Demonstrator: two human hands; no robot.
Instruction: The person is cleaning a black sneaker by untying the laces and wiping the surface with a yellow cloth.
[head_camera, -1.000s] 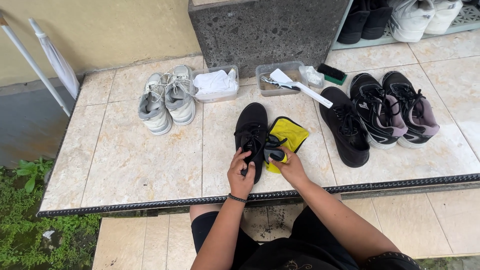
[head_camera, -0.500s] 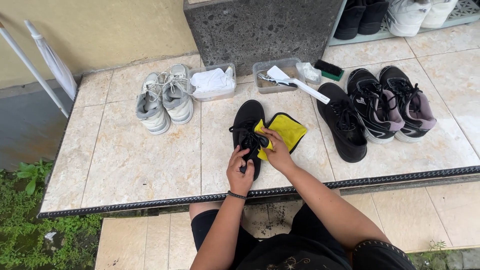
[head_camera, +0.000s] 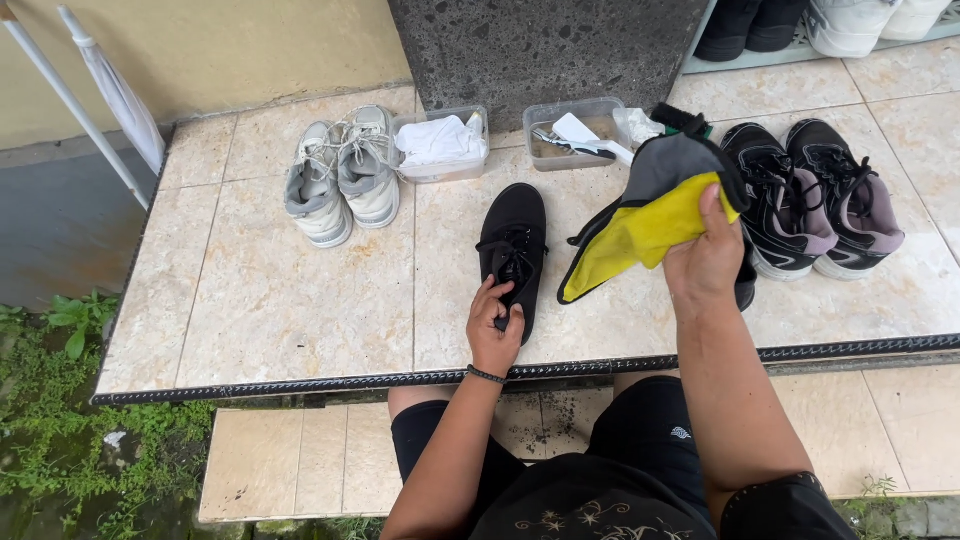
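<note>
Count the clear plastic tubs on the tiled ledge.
2. One tub holding white cloth sits right of the grey sneakers; the other tub holding a brush sits further right. None looks hidden.

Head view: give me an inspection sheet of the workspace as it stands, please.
Surface: tiled ledge, beige, dark edge strip.
Job's things: black shoe flat on the ledge; yellow and grey cloth lifted clear of it.
Clutter: pale grey sneaker pair; tub of white cloths; tub with a brush; black and mauve sneaker pair; another black shoe mostly hidden behind the cloth.
Grippers: left hand grips the black shoe's near end; right hand holds the cloth.
Cables: nothing seen.
Surroundings: stone pillar, weeds, shoe rack at top right.
</note>
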